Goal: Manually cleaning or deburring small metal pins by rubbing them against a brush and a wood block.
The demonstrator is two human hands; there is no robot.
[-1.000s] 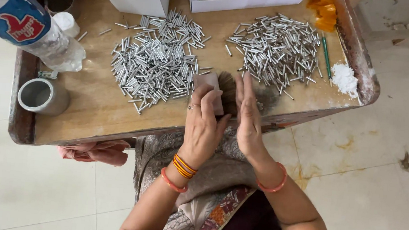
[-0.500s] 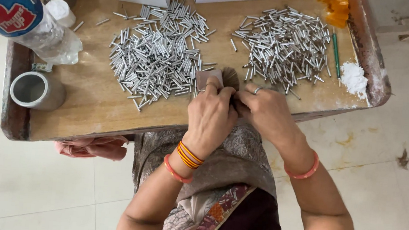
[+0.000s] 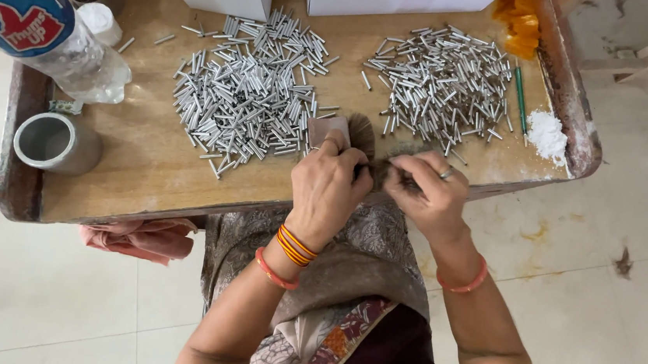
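— Brown fibre is what we have between both hands: our left hand [image 3: 329, 186] and right hand [image 3: 426, 192] meet at the near edge of the bench [image 3: 146, 166], pinched on one tuft of hair [image 3: 379, 163].

— Which way does it run from our fingers [image 3: 353, 163]?

— Its long axis points away from us; the fanned ends rise just beyond the fingertips, while the root end is hidden in the grip. Both sets of fingers are clenched on it, left thumb and forefinger closing from the left, right ones from the right. Neither hand is clearly the nearer; they touch.

— And the metal?

— Two heaps of silver tubes lie further out: the left heap [image 3: 250, 93] beyond our left fingers, the right heap [image 3: 446, 83] beyond our right, each near but apart from the tuft. A small pinkish card [image 3: 327, 130] stands just past the left knuckles, touching the brown fibres.

— Whether a tube is already on the tuft?

— We cannot tell; our fingers cover that part.
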